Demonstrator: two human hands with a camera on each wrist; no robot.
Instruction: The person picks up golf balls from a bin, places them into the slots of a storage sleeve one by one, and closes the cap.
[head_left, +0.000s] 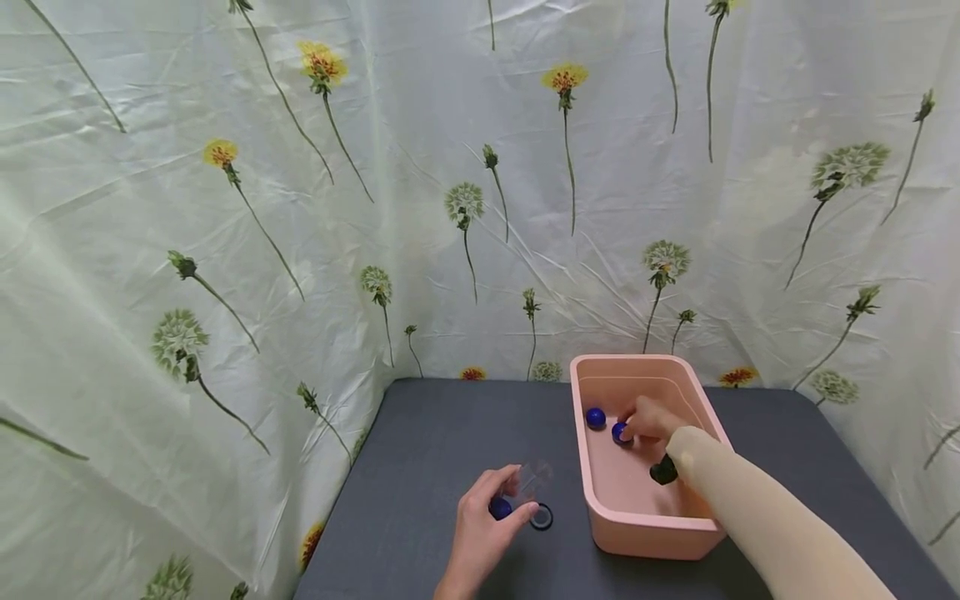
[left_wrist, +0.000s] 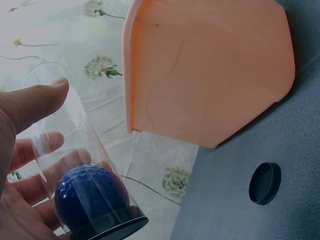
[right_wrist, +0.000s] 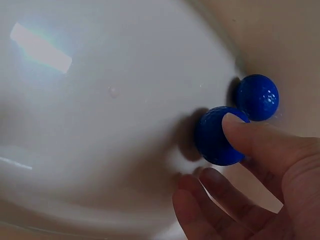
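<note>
Blue dimpled balls are what I'm working with: hard, light and prone to roll, so I judge each is best pinched across its widest part. My right hand (head_left: pixel 651 419) reaches down into the pink bin (head_left: pixel 596 492), fingers (right_wrist: pixel 250 137) curled onto one ball (right_wrist: pixel 216 137), with a second ball (right_wrist: pixel 257 97) just beside it. My left hand (head_left: pixel 483 521) rests on the dark desk (head_left: pixel 420 450), fingers wrapped round a clear tube (left_wrist: pixel 75 165) with a ball (left_wrist: pixel 90 195) inside; its black cap (left_wrist: pixel 265 183) lies nearby
</note>
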